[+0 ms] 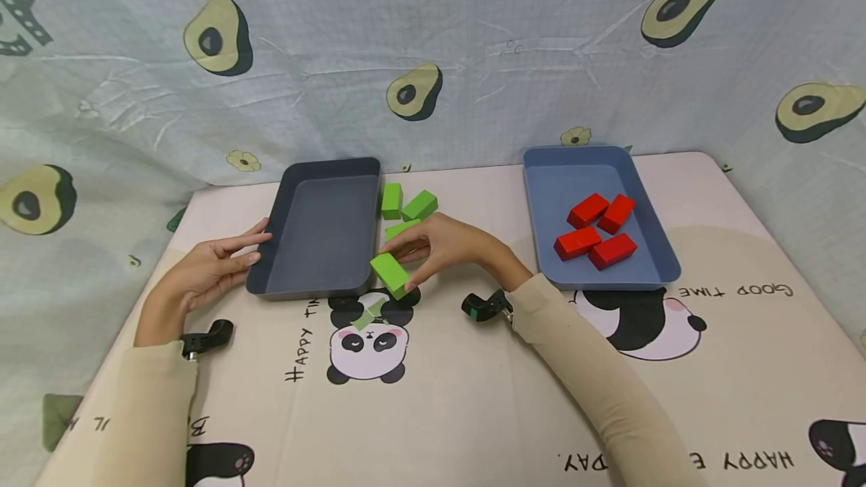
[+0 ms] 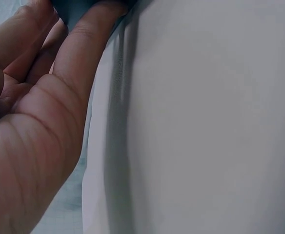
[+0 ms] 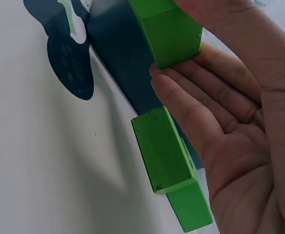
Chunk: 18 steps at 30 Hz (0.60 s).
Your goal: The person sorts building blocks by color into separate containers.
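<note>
My right hand (image 1: 440,243) pinches a green block (image 1: 390,275) between thumb and fingers, above the near right corner of the dark grey tray (image 1: 274,288). In the right wrist view the held block (image 3: 172,39) sits at the fingertips, tilted. Beyond the hand, green blocks (image 1: 419,205) lie on the table along the tray's right side, one partly hidden by the fingers. My left hand (image 1: 215,269) touches the tray's left wall with fairly straight fingers. Up close, the left thumb (image 2: 81,58) rests against the tray's edge.
A blue tray (image 1: 548,273) stands to the right, with several red blocks (image 1: 612,252) inside. The table (image 1: 433,412) carries a printed panda cloth. Behind it hangs an avocado-print sheet (image 1: 325,36). Each wrist bears a black camera (image 1: 483,307).
</note>
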Tool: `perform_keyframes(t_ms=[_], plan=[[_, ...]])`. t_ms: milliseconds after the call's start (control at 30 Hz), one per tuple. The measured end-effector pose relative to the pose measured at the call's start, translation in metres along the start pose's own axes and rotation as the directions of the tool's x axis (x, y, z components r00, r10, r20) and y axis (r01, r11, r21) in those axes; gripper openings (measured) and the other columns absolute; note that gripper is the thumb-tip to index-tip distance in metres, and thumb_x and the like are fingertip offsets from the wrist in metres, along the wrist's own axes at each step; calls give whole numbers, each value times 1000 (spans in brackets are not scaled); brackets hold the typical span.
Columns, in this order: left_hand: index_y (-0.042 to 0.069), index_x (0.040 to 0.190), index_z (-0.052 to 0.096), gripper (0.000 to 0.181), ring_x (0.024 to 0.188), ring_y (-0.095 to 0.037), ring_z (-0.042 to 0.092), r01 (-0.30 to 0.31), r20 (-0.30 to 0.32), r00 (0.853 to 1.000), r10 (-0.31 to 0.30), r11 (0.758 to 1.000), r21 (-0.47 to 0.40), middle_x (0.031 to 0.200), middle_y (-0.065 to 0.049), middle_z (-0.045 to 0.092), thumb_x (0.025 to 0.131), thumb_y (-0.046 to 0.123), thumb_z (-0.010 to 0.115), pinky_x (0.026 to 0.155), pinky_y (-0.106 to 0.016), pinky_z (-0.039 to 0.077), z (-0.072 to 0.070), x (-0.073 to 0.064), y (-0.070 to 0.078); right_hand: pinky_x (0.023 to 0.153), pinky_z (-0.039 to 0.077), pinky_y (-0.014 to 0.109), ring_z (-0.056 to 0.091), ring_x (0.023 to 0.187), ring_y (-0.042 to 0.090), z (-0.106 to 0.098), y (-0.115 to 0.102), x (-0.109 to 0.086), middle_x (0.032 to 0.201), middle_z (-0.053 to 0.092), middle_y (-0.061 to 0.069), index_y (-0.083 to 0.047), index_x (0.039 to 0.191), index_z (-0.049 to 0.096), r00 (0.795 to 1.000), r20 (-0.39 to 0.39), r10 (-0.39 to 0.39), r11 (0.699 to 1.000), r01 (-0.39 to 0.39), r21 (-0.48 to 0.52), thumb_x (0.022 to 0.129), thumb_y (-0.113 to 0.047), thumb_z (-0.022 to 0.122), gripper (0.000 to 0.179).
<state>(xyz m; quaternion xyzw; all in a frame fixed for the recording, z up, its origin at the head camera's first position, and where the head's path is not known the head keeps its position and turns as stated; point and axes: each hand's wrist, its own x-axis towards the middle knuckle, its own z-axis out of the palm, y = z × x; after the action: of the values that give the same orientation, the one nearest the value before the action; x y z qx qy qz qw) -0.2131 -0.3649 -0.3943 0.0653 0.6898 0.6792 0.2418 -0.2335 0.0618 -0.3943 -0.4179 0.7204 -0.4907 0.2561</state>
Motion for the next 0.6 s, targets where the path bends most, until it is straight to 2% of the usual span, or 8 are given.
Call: perform_keyframes(t_ms=[167, 600], plan=[[-1, 152, 39, 52, 123, 14, 49, -7, 6, 1000, 7, 1000, -4, 170, 3, 1, 103, -1, 55, 96, -18, 52, 0, 0, -1, 98, 54, 27, 66, 120, 18, 1, -1, 3, 139, 63, 14, 2, 136, 62, 1000, 3, -15, 1000, 15, -20, 76, -5, 89, 67], [-5, 152, 35, 54, 124, 14, 49, -25, 12, 1000, 25, 1000, 0, 170, 0, 0, 103, -1, 56, 97, -20, 51, 0, 0, -2, 100, 54, 29, 66, 120, 19, 2, -7, 7, 140, 61, 16, 2, 137, 61, 999, 6, -38, 999, 38, 18, 77, -4, 89, 66]])
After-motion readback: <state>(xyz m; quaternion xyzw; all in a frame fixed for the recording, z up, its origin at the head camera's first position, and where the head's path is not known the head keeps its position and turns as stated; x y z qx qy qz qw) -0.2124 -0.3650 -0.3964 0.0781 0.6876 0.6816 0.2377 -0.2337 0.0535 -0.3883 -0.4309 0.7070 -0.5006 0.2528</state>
